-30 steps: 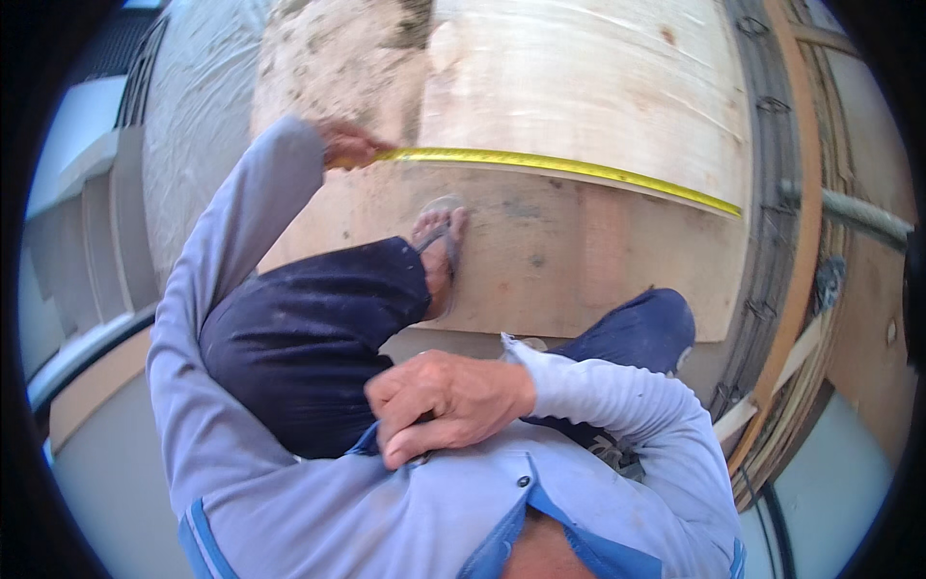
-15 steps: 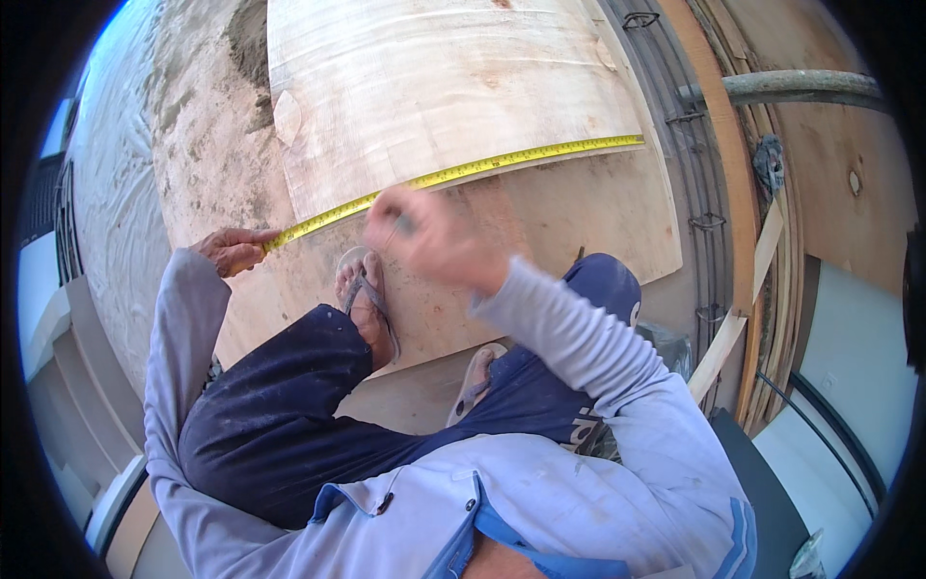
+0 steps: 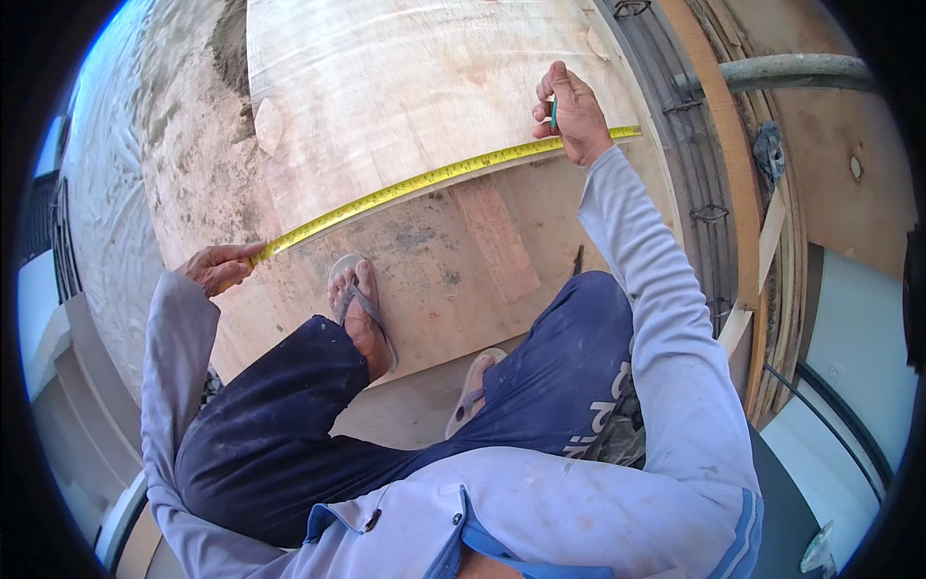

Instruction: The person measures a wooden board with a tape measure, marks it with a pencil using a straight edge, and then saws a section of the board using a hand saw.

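Observation:
A yellow tape measure [image 3: 424, 179] is stretched across the front edge of a pale plywood sheet [image 3: 376, 92], rising slightly from left to right. My left hand [image 3: 220, 269] grips the tape's left end between thumb and fingers. Near the other end, my right hand [image 3: 576, 114] hovers over the sheet, fingers curled around a slim green stick [image 3: 554, 114] that looks like a pencil; most of it is hidden in the palm. The tape passes under this wrist and reaches the sheet's right side. My sandalled foot [image 3: 359, 299] rests on a lower plywood board [image 3: 424, 309].
Along the right run tied steel rebars [image 3: 696, 159], a long timber plank [image 3: 719, 106] and a grey metal pipe [image 3: 801, 68]. Wrinkled plastic sheeting [image 3: 101, 183] and sandy dirt lie at the left. My other sandal [image 3: 470, 391] is by the board's near edge.
My right hand has swung from the middle of the tape to the far right, still holding the green stick. My left hand keeps its grip and the tape stays stretched.

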Action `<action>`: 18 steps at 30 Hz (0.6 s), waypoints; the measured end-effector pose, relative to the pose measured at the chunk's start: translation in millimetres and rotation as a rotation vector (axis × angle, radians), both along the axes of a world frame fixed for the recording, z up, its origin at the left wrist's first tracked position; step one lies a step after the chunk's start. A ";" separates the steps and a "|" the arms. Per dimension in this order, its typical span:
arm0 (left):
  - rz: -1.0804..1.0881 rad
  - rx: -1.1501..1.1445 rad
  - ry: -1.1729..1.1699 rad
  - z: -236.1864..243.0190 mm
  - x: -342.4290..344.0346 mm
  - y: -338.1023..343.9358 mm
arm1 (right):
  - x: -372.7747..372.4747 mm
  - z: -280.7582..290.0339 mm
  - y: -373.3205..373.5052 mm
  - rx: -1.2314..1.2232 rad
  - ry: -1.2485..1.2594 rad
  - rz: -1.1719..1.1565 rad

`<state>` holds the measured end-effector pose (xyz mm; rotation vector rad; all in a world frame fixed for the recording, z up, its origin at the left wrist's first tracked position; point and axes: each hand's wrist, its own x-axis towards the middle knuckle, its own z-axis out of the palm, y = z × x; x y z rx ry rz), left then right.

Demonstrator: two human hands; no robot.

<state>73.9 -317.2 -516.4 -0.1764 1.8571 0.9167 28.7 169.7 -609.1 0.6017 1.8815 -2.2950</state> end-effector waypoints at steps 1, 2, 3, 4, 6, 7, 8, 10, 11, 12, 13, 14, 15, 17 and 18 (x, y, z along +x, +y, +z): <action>0.022 0.016 0.021 0.0 0.7 0.3 | -0.4 -6.4 5.4 -0.007 -0.006 -0.009; 0.013 0.009 0.015 -0.4 -0.6 -1.3 | -3.3 -14.7 14.0 -0.067 -0.086 0.143; -0.005 -0.001 -0.024 -1.2 -2.8 -5.0 | -3.3 -22.0 20.2 -0.127 -0.164 0.295; -0.017 -0.008 -0.060 -2.4 -4.5 -8.4 | -2.8 -23.2 16.2 -0.132 -0.165 0.290; -0.006 0.029 -0.060 -5.8 -3.8 -14.3 | -2.4 -27.1 1.5 -0.053 -0.140 0.413; 0.011 0.070 -0.060 -4.0 -3.0 -11.6 | -0.8 -24.0 -1.3 -0.228 -0.098 0.371; 0.010 0.067 -0.061 -1.3 -2.5 -9.7 | -0.5 -19.7 -2.7 -0.232 -0.099 0.369; 0.005 -0.018 -0.071 2.6 -3.9 -4.0 | -1.6 -10.4 -2.2 0.060 0.071 0.277; 0.000 -0.014 -0.071 -0.3 -5.1 -3.7 | -1.6 -10.1 2.6 0.140 0.107 0.273; 0.003 -0.017 -0.066 -4.8 -6.1 -4.0 | -2.0 -9.7 7.2 0.222 0.141 0.269; 0.013 -0.025 -0.065 -4.1 -5.6 -1.4 | -0.6 -4.8 8.4 0.079 0.078 0.322; 0.013 -0.026 -0.068 -2.4 -5.8 0.4 | 0.0 -2.9 8.5 -0.065 0.014 0.373; 0.014 -0.056 -0.084 -0.2 -6.5 2.5 | 0.6 -9.0 8.2 -0.066 0.010 0.373; 0.025 -0.102 -0.096 8.5 -4.0 2.2 | 1.9 -24.0 3.1 0.072 0.154 0.509; 0.015 -0.046 -0.069 8.0 -2.1 -0.9 | 3.3 -29.9 3.2 0.064 0.156 0.512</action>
